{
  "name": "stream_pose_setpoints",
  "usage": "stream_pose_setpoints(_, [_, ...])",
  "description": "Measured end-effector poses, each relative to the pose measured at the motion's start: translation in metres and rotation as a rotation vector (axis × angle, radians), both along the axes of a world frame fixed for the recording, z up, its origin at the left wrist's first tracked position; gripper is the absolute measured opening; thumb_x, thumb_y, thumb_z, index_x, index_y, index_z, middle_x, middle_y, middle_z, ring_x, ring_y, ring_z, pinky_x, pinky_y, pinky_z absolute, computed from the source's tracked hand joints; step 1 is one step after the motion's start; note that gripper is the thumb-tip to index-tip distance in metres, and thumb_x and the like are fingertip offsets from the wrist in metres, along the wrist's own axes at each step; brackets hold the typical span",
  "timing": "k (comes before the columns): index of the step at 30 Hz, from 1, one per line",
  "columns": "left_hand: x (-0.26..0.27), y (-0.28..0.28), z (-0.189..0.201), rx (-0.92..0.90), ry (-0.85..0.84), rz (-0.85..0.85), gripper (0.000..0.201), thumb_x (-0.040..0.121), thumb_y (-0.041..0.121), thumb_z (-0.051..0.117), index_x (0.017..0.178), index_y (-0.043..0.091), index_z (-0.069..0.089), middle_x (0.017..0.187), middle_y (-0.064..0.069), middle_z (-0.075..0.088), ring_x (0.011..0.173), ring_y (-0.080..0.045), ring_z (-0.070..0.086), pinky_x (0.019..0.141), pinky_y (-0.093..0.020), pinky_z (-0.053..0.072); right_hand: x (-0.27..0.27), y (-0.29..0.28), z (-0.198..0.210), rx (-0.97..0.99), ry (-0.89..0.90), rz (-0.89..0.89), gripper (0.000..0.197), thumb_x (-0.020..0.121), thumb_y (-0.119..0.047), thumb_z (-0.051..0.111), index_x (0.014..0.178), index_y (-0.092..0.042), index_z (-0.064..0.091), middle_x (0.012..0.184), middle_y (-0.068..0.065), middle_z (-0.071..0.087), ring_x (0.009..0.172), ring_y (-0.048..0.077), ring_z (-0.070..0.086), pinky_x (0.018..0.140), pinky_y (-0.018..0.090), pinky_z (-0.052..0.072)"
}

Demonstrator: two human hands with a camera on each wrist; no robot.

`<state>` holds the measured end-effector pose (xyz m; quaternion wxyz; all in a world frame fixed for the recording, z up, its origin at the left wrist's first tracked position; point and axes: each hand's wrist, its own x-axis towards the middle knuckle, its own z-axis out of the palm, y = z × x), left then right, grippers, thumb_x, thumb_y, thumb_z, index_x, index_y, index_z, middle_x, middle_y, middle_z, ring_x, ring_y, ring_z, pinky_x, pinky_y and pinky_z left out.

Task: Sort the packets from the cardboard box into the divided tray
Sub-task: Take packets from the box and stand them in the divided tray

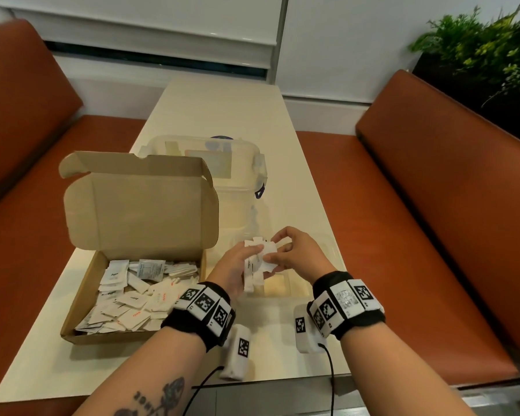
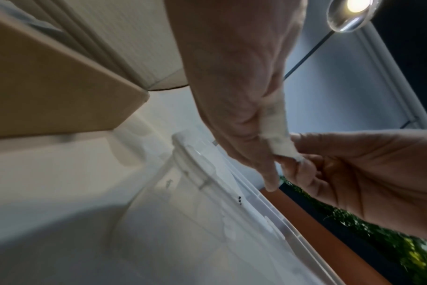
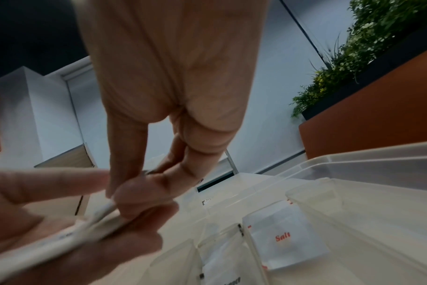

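An open cardboard box (image 1: pixel 81 298) at the left holds several white packets (image 1: pixel 132 298). My left hand (image 1: pixel 252 261) grips a fanned stack of white packets (image 1: pixel 254 270) above the clear divided tray (image 1: pixel 300 291). My right hand (image 1: pixel 275 250) pinches the top packet of that stack. The left wrist view shows the stack's edge (image 2: pixel 278 135) between both hands. In the right wrist view, the tray (image 3: pixel 354 221) holds a Salt packet (image 3: pixel 283 239) in one compartment and another packet (image 3: pixel 222 270) in the one beside it.
A clear lidded plastic container (image 1: pixel 240 163) stands behind the tray, to the right of the box's raised lid (image 1: pixel 138 205). Orange bench seats (image 1: pixel 418 205) flank the cream table (image 1: pixel 222 109). A planter (image 1: pixel 487 55) sits at the far right.
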<state>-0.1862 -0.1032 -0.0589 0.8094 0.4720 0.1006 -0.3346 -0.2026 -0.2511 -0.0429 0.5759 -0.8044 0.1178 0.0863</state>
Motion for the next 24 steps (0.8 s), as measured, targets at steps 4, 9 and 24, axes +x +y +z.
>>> stream_pose_setpoints(4, [0.003, -0.006, -0.005, 0.033, -0.080, 0.007, 0.033, 0.097, 0.002, 0.047, 0.129, 0.000, 0.048, 0.111, -0.022, 0.060, 0.082, -0.028, 0.063, 0.060, -0.031, 0.059, 0.001, 0.000, -0.003, 0.067, -0.023, -0.044, 0.024, 0.079, 0.006, 0.068, 0.097, -0.005, 0.056, 0.074, 0.013, 0.061, 0.063, 0.035, 0.069, 0.063, 0.040, 0.060])
stream_pose_setpoints(9, [0.006, -0.007, -0.014, 0.014, -0.038, 0.039, 0.028, 0.097, 0.004, 0.047, 0.126, 0.002, 0.050, 0.120, -0.026, 0.059, 0.091, -0.035, 0.065, 0.068, -0.038, 0.059, 0.004, -0.004, -0.007, 0.020, -0.034, -0.096, 0.023, 0.079, 0.007, 0.068, 0.093, -0.008, 0.058, 0.073, 0.016, 0.060, 0.059, 0.023, 0.064, 0.060, 0.029, 0.059])
stream_pose_setpoints(24, [0.014, 0.001, -0.030, -0.006, -0.087, 0.107, 0.026, 0.099, -0.001, 0.039, 0.124, -0.003, 0.046, 0.102, -0.016, 0.061, 0.081, -0.024, 0.068, 0.077, -0.042, 0.056, 0.033, -0.048, 0.011, -0.547, -0.034, -0.047, 0.006, 0.086, -0.006, 0.064, 0.084, -0.011, 0.066, 0.080, 0.002, 0.065, 0.070, 0.010, 0.057, 0.071, 0.023, 0.049])
